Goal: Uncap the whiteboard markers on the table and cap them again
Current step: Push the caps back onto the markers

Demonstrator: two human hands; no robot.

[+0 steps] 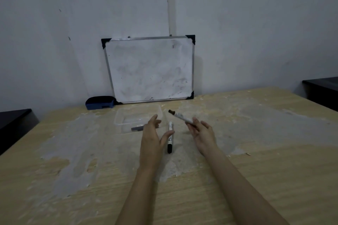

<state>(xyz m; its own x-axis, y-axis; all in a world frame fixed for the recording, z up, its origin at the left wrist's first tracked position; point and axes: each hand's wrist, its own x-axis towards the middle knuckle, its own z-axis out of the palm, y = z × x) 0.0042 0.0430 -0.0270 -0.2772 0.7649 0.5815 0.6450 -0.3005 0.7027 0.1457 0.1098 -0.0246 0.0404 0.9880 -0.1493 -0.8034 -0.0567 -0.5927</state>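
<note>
My right hand [202, 132] holds a white whiteboard marker [181, 116] above the table, its dark uncapped tip pointing up and to the left. A second marker [170, 138] with a black cap lies on the table between my hands, cap end toward me. My left hand [152, 138] hovers open just left of that lying marker, fingers spread, thumb near its barrel. A small dark grey piece [137, 128], perhaps a cap, lies beside my left fingertips at the front of a clear plastic container [124, 115].
A small whiteboard [151, 69] leans against the wall at the back of the worn wooden table [256, 151]. A blue eraser [99, 102] sits at its lower left. Dark furniture stands at the far left [14, 124] and far right [323, 91].
</note>
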